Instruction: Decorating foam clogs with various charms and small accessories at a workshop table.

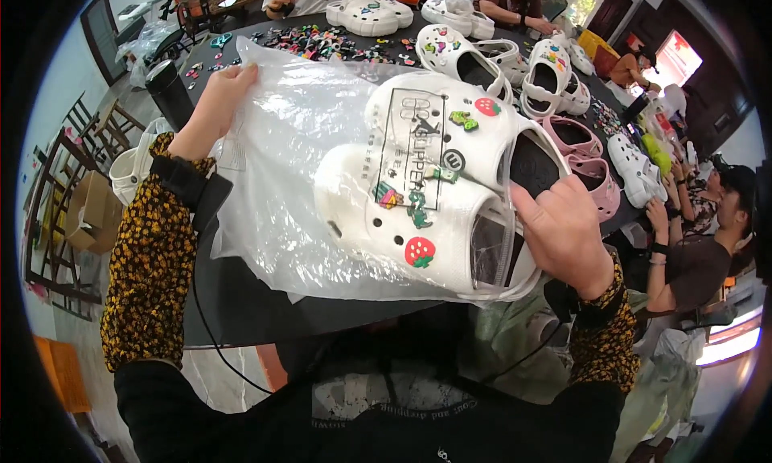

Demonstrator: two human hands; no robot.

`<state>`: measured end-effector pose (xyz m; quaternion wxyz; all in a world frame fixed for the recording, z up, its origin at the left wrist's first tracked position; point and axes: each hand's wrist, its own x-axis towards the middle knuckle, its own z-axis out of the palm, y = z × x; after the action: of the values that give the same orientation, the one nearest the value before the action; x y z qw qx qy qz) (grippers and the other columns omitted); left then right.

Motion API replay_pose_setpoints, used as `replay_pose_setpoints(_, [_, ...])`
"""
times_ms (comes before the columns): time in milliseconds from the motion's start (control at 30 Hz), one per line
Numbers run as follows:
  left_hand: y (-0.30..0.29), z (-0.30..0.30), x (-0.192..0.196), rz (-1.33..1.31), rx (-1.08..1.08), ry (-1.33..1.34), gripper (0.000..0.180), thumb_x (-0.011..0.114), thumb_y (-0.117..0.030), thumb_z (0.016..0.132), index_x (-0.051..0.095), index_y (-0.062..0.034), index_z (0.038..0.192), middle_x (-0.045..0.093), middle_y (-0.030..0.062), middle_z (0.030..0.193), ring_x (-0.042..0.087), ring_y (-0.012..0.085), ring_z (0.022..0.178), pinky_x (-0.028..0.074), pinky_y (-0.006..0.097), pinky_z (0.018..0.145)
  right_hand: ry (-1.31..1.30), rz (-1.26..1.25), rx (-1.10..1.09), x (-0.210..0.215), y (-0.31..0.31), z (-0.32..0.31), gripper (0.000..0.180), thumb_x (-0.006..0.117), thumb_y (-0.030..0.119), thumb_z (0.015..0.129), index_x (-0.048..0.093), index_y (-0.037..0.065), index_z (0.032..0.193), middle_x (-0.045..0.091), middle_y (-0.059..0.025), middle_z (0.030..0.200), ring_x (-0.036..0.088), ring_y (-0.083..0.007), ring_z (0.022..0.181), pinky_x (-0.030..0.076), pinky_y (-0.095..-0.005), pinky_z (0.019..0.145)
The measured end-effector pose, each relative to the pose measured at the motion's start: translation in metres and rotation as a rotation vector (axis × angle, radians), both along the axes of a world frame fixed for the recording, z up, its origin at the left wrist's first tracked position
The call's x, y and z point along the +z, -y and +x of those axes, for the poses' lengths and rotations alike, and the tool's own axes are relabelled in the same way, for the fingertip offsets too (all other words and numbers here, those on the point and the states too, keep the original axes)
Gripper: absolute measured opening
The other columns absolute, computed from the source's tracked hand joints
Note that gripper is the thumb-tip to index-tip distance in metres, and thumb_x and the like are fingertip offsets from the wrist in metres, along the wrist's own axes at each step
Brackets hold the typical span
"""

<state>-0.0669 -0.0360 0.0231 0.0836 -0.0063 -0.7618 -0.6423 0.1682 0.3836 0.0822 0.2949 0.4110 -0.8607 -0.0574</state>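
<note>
A clear plastic bag (277, 182) with dark print lies stretched above the dark table. Inside it, for the most part, is a pair of white clogs (474, 153) with colourful charms such as strawberries and a dinosaur. The clogs' toes point left, and their heel ends show at the bag's zip-edged mouth on the right. My left hand (229, 97) pinches the bag's far left corner. Closed at the mouth is my right hand (563, 234), thumb on the bag's edge beside the heels; whether its curled fingers also grip a clog is hidden.
Loose charms (310, 45) are scattered across the table's far side. More white clogs (462, 57) stand beyond the bag, and pink clogs (591, 186) sit to its right. A black tumbler (169, 93) is at the left. Other people work around the table.
</note>
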Motion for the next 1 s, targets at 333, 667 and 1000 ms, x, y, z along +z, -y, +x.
replay_pose_setpoints(333, [-0.003, 0.077, -0.038, -0.65, -0.097, -0.339, 0.054, 0.059, -0.044, 0.093, 0.055, 0.0069, 0.11, 0.061, 0.0148, 0.097, 0.058, 0.0236, 0.093, 0.047, 0.036, 0.079, -0.166, -0.072, -0.09, -0.005, -0.018, -0.007, 0.043, 0.063, -0.001, 0.066, 0.064, -0.002, 0.109, 0.038, -0.004, 0.066, 0.043, -0.0226, 0.062, 0.037, -0.0363, 0.059])
replay_pose_setpoints(667, [-0.014, 0.11, -0.025, 0.173, -0.343, 0.533, 0.041, 0.057, -0.036, 0.095, 0.059, 0.0023, 0.108, 0.06, 0.0087, 0.086, 0.06, 0.0175, 0.076, 0.052, 0.035, 0.067, -0.225, -0.149, -0.039, -0.003, -0.007, -0.011, 0.044, 0.065, -0.004, 0.064, 0.064, -0.004, 0.108, 0.037, -0.0041, 0.066, 0.042, -0.0226, 0.06, 0.035, -0.0367, 0.058])
replay_pose_setpoints(1000, [0.01, 0.064, -0.029, 0.357, 0.025, 0.157, 0.021, 0.053, -0.024, 0.098, 0.059, -0.0049, 0.09, 0.059, 0.002, 0.078, 0.058, 0.0126, 0.066, 0.049, 0.029, 0.058, -0.082, 0.073, 0.046, -0.003, 0.001, 0.006, 0.041, 0.059, 0.007, 0.07, 0.063, -0.004, 0.11, 0.039, -0.0024, 0.067, 0.044, -0.0195, 0.061, 0.037, -0.035, 0.061])
